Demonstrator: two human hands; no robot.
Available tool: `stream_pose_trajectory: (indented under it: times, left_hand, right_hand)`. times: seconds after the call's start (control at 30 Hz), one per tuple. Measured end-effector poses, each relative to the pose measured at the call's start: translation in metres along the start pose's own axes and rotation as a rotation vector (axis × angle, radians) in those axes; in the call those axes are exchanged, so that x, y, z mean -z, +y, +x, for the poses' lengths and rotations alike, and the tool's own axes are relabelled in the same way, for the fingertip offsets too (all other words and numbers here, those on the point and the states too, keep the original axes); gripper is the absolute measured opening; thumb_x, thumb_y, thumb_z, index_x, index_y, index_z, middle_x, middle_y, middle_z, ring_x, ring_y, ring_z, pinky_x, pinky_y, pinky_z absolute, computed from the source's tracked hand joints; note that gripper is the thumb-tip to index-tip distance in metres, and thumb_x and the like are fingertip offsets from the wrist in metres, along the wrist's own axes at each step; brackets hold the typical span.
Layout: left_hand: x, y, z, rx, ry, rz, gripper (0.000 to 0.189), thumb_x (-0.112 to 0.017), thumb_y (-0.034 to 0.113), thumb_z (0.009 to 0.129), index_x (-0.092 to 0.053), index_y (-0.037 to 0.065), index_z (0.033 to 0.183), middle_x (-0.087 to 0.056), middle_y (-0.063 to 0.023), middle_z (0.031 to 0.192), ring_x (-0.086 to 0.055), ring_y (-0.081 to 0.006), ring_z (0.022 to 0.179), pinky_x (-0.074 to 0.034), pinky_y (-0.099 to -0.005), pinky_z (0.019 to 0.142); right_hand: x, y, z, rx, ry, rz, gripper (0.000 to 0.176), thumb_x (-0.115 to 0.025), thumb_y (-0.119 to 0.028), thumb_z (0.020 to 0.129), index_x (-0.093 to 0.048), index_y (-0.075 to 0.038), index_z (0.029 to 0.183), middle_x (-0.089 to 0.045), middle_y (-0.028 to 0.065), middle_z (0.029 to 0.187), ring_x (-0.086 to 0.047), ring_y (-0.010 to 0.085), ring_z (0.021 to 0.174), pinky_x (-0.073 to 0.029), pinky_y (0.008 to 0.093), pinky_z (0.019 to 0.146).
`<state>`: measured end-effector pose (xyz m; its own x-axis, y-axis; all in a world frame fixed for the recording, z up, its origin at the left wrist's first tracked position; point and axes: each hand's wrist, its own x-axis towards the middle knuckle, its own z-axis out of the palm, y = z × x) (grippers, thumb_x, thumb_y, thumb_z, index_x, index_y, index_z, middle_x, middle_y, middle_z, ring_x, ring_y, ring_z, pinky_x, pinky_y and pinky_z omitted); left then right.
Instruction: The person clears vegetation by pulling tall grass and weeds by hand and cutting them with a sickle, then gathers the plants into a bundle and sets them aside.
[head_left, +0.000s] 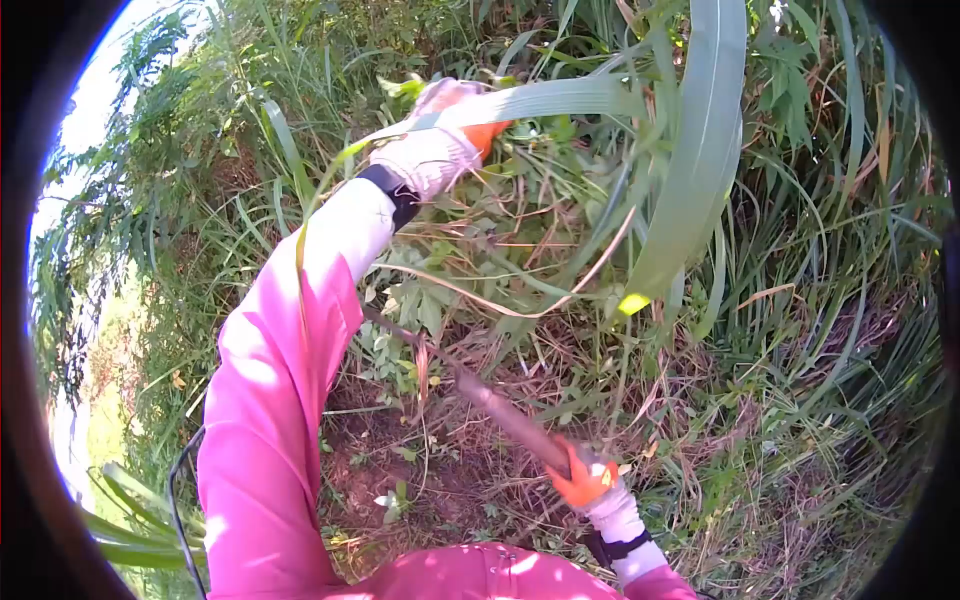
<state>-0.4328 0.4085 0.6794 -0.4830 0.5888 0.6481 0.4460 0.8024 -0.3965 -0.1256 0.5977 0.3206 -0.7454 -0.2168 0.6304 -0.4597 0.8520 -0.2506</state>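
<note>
My left hand [440, 135], in a white and orange glove, reaches far forward into the weeds. A long grass blade [560, 98] crosses in front of it and partly hides the fingers, which look closed around leafy stems. My right hand [590, 478], gloved alike, is low on the right and wrapped round the brown handle of a long-handled cutting tool [510, 418]. The tool slants up and left to a thin dark end that passes close to my left sleeve. Whether that end is curved cannot be made out.
Wide grass leaves [700, 150] hang close to the camera at the upper right. Dense tall grass [840, 250] stands on the right, leafy bushes on the left. Dry cut stalks and bare soil [390, 460] lie below. A black cord [178, 490] hangs beside my left side.
</note>
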Motion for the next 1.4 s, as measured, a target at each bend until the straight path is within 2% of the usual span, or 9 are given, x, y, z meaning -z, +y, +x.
stream_pose_trajectory:
  times: [0.17,0.27,0.5,0.7,0.73,0.8,0.97,1.2,1.4]
  left_hand:
    - [0.020,0.017,-0.003,-0.331,0.072,0.140,0.036,-0.057,0.019,0.083,-0.055,0.007,0.117,-0.061,-0.0163,0.112,-0.064,-0.0284,0.096,-0.053,-0.0394,0.081]
    - [0.022,0.007,-0.040,-0.192,-0.096,-0.047,0.059,-0.066,0.029,0.081,-0.046,0.009,0.133,-0.054,-0.0128,0.128,-0.052,-0.0301,0.117,-0.046,-0.0434,0.093]
    - [0.034,0.014,-0.296,-0.050,-0.430,-0.472,0.049,-0.069,0.026,0.078,-0.055,0.012,0.123,-0.060,-0.0128,0.120,-0.058,-0.0312,0.109,-0.049,-0.0424,0.089]
    - [0.084,0.090,-0.540,0.828,-1.379,-0.487,0.036,-0.062,0.034,0.083,-0.063,0.017,0.114,-0.067,-0.0117,0.101,-0.065,-0.0297,0.089,-0.052,-0.0382,0.077]
    - [0.077,0.119,-0.630,0.744,-0.906,-0.633,0.036,-0.056,0.041,0.084,-0.060,0.015,0.109,-0.065,-0.0153,0.084,-0.064,-0.0352,0.080,-0.050,-0.0455,0.070]
    - [0.101,0.168,-0.668,0.991,-1.400,-0.525,0.038,-0.056,0.041,0.082,-0.061,0.015,0.110,-0.067,-0.0150,0.093,-0.063,-0.0365,0.089,-0.050,-0.0444,0.078]
    - [0.125,0.270,-0.820,1.322,-1.465,-0.714,0.047,-0.061,0.042,0.081,-0.059,0.018,0.122,-0.067,-0.0158,0.104,-0.063,-0.0341,0.100,-0.048,-0.0425,0.087]
    - [0.136,0.300,-0.801,1.753,-1.500,-0.537,0.046,-0.062,0.039,0.083,-0.058,0.015,0.121,-0.065,-0.0189,0.109,-0.061,-0.0359,0.104,-0.049,-0.0439,0.088]
    - [0.145,0.297,-0.784,1.650,-1.281,-0.563,0.043,-0.055,0.041,0.084,-0.060,0.015,0.118,-0.066,-0.0179,0.102,-0.063,-0.0360,0.095,-0.050,-0.0432,0.083]
  right_hand:
    - [-0.015,0.054,0.147,-0.411,-0.127,0.135,0.054,-0.066,-0.040,0.079,-0.053,-0.013,0.125,-0.065,0.0224,0.091,-0.064,0.0406,0.080,-0.052,0.0460,0.067]
    - [-0.024,0.108,0.194,-0.298,-0.049,0.086,0.050,-0.063,-0.042,0.083,-0.054,-0.013,0.124,-0.067,0.0197,0.089,-0.064,0.0393,0.075,-0.051,0.0455,0.066]
    - [-0.158,0.250,0.192,-1.183,-0.162,1.658,0.031,-0.060,-0.011,0.087,-0.052,-0.016,0.116,-0.056,0.0044,0.076,-0.052,0.0194,0.055,-0.049,0.0388,0.050]
    - [-0.167,0.229,0.178,-0.948,-0.216,1.172,0.019,-0.063,-0.022,0.086,-0.060,-0.009,0.099,-0.055,0.0041,0.070,-0.051,0.0164,0.057,-0.048,0.0375,0.052]
    - [-0.170,0.233,0.175,-0.994,-0.120,1.226,0.021,-0.064,-0.022,0.086,-0.059,-0.009,0.101,-0.055,0.0039,0.070,-0.050,0.0154,0.055,-0.047,0.0352,0.050]
    - [-0.149,0.198,0.191,-1.060,-0.030,1.076,0.024,-0.066,-0.020,0.086,-0.057,-0.008,0.104,-0.055,0.0035,0.070,-0.049,0.0136,0.050,-0.044,0.0299,0.045]
    - [-0.148,0.170,0.169,-0.796,0.047,1.048,0.026,-0.067,-0.018,0.086,-0.055,-0.004,0.104,-0.051,0.0025,0.066,-0.043,0.0112,0.044,-0.037,0.0266,0.039]
    - [-0.163,0.070,0.089,-0.739,-0.417,1.296,0.027,-0.061,-0.013,0.089,-0.054,-0.005,0.114,-0.056,0.0067,0.073,-0.054,0.0153,0.050,-0.048,0.0292,0.045]
    - [-0.139,-0.062,0.015,-1.004,-0.993,1.107,0.031,-0.063,-0.024,0.090,-0.049,-0.006,0.111,-0.058,0.0068,0.073,-0.054,0.0148,0.050,-0.047,0.0293,0.045]
